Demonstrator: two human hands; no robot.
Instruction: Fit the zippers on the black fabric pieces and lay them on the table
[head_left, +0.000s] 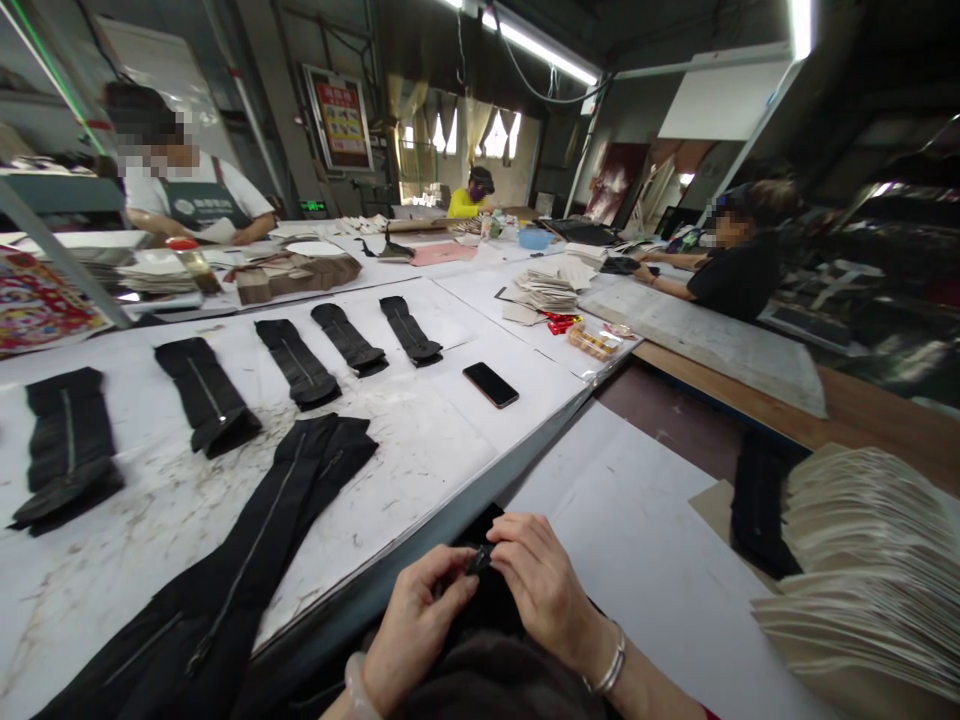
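Both my hands meet at the bottom centre, below the table edge, over a black fabric piece (489, 602). My left hand (416, 625) pinches its fingers closed on that black piece. Opposite it, my right hand (544, 590) is also pinched, its fingertips on a small dark part (480, 558) at the end of the piece, possibly a zipper pull. On the white table (420, 440) just ahead lies a long black zippered piece (247, 560).
Several black zippered pieces (206, 395) lie in a row on the table, with a black phone (490, 384) to their right. A stack of beige cut sheets (877, 560) stands at the right. Other people sit at the table's far left, far end and right side.
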